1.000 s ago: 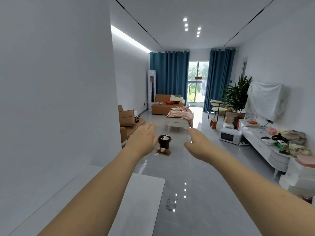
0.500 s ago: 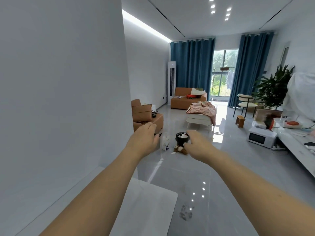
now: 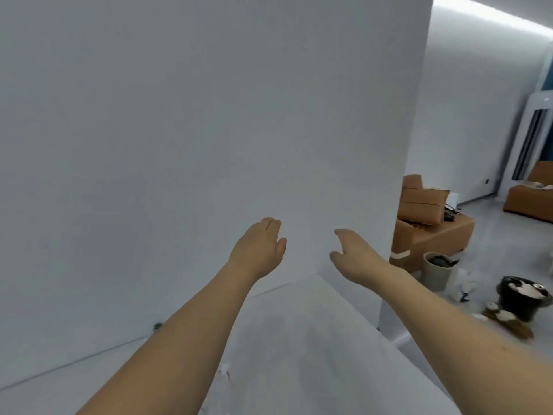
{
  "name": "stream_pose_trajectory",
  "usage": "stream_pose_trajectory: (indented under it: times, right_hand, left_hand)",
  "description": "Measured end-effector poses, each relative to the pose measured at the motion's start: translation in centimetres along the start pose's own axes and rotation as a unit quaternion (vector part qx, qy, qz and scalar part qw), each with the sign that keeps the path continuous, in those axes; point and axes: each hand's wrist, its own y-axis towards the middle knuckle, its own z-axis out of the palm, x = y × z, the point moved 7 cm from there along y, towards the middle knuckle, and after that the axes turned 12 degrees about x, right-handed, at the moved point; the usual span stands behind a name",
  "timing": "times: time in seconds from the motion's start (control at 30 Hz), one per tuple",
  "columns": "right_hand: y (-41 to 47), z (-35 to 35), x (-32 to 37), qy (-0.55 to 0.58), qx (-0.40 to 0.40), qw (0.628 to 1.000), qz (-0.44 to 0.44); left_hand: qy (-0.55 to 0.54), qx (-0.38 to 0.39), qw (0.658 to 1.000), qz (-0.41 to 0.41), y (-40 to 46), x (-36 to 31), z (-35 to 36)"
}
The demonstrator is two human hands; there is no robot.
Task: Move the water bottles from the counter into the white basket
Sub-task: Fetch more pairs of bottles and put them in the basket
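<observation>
White wall point(image 3: 179, 130) fills most of the head view, and a white counter point(image 3: 314, 339) runs along its foot toward the corner. Both bare arms reach forward over this counter. The left hand point(image 3: 258, 248) is held in the air with the fingers together and the thumb a little apart; it holds nothing. The right hand point(image 3: 353, 254) is near it, apart from it, also loose and spread, and it holds nothing. No water bottle and no white basket can be seen in this view; a small blurred thing point(image 3: 224, 374) lies on the counter between the forearms, but I cannot tell what it is. A small dark spot point(image 3: 157, 326) sits where the counter meets the wall. To the right, past the wall edge, a brown sofa point(image 3: 434, 232) stands on the grey floor point(image 3: 508, 247). In front of it stand a pale bin point(image 3: 438, 271) and a black pot point(image 3: 522, 296), with a soft toy point(image 3: 505, 320) lying just beside the pot.
</observation>
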Motion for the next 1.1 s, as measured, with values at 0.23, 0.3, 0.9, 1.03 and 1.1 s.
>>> stream_pose_trajectory:
  times: [0.23, 0.3, 0.9, 1.03, 1.1]
  right_hand:
    - [4.6, 10.4, 16.4, 0.009, 0.106, 0.978, -0.177]
    - [4.9, 12.8, 19.4, -0.001, 0.128, 0.969, -0.210]
    - [18.1, 32.7, 12.2, 0.049, 0.245, 0.968, 0.012]
    - [20.4, 43.0, 7.1, 0.122, 0.302, 0.936, 0.135]
    - [21.2, 47.3, 5.5, 0.136, 0.312, 0.926, 0.160]
  left_hand:
    - [0.015, -0.031, 0.975, -0.217, -12.0, 16.7, -3.5]
    - [0.012, -0.038, 0.964, -0.264, -14.9, 19.8, -3.9]
    - [-0.210, 0.128, 0.880, -0.406, -12.2, 31.8, 15.7]
    - [-0.289, 0.258, 0.805, -0.449, -12.6, 32.7, 27.3]
    - [-0.300, 0.291, 0.787, -0.454, -12.7, 32.6, 31.9]
